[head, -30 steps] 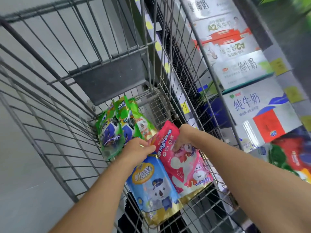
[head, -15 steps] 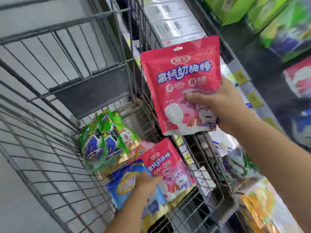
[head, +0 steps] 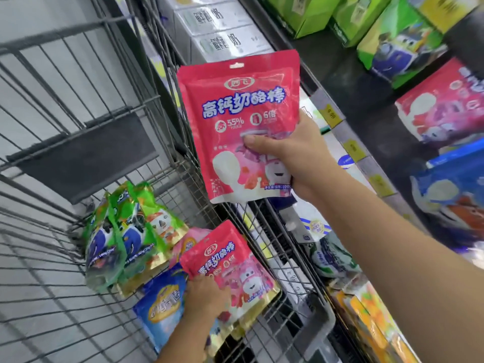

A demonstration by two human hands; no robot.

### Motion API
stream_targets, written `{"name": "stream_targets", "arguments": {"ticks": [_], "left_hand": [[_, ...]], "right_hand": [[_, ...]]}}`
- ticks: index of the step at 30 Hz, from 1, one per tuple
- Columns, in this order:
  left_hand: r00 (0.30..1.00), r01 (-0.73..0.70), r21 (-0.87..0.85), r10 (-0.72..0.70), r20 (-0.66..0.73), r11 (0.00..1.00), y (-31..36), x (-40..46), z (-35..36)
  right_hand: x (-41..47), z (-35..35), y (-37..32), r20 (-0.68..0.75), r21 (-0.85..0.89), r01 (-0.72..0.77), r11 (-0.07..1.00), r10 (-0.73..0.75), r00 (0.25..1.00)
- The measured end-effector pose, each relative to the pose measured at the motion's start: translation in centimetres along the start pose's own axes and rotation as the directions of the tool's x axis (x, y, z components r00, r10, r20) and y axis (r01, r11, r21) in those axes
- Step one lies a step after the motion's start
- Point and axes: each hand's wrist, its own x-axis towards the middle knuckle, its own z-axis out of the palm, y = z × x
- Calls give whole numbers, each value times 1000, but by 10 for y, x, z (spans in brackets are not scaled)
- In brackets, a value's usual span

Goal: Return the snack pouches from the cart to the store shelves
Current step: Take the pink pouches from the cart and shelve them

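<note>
My right hand (head: 296,158) holds a pink snack pouch (head: 241,111) upright above the wire cart (head: 78,127), close to the shelves on the right. Down in the cart, my left hand (head: 207,297) grips a second pink pouch (head: 230,258) by its lower left part. A blue pouch (head: 162,305) lies under and to the left of that hand. Two green pouches (head: 120,231) lean against the cart's far left corner, with another pale pink pouch (head: 188,242) partly hidden behind the second pink one.
Store shelves (head: 348,142) with yellow price tags run along the right. They hold green boxes (head: 392,35), matching pink pouches (head: 442,108) and blue pouches (head: 450,195). White milk cartons (head: 222,40) stand beyond the cart. A grey flap (head: 86,158) hangs on the cart's far wall.
My right hand lifted one pink pouch out of the cart and up toward the shelves. My left hand moved from the blue pouch onto the second pink pouch.
</note>
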Motion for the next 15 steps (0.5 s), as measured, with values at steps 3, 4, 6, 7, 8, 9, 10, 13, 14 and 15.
{"name": "stream_targets", "arguments": {"ticks": [3, 4, 6, 7, 8, 9, 10, 13, 14, 15], "left_hand": [[997, 79, -313, -83, 1, 946, 0, 5, 2], [993, 94, -464, -115, -17, 881, 2, 6, 1], [983, 132, -680, -183, -3, 721, 4, 8, 1], [978, 160, -753, -207, 32, 638, 4, 10, 1], [973, 187, -818, -216, 78, 543, 3, 12, 2], [967, 223, -871, -211, 142, 438, 2, 13, 2], [959, 267, -899, -185, 214, 347, 1, 13, 2], [917, 394, -901, -12, 398, 181, 0, 13, -1], [903, 418, -896, 39, 428, 149, 2, 13, -3], [894, 434, -894, 71, 443, 116, 4, 14, -4]], "right_hand": [[1, 3, 1, 10, -3, -3, 1000, 3, 1000], [0, 3, 1, 19, -2, -6, 1000, 6, 1000], [-1, 3, 2, 31, -6, -5, 1000, 5, 1000], [-2, 3, 2, 31, -6, -5, 1000, 5, 1000], [-2, 3, 2, 29, -4, -7, 1000, 7, 1000], [-2, 3, 3, 28, -3, -11, 1000, 11, 1000], [-2, 2, 4, 27, -6, -16, 1000, 16, 1000], [-1, 2, 5, 25, -16, -31, 999, 31, 999], [0, 1, 6, 26, -20, -31, 999, 32, 999], [0, 1, 7, 30, -22, -28, 999, 29, 999]]}}
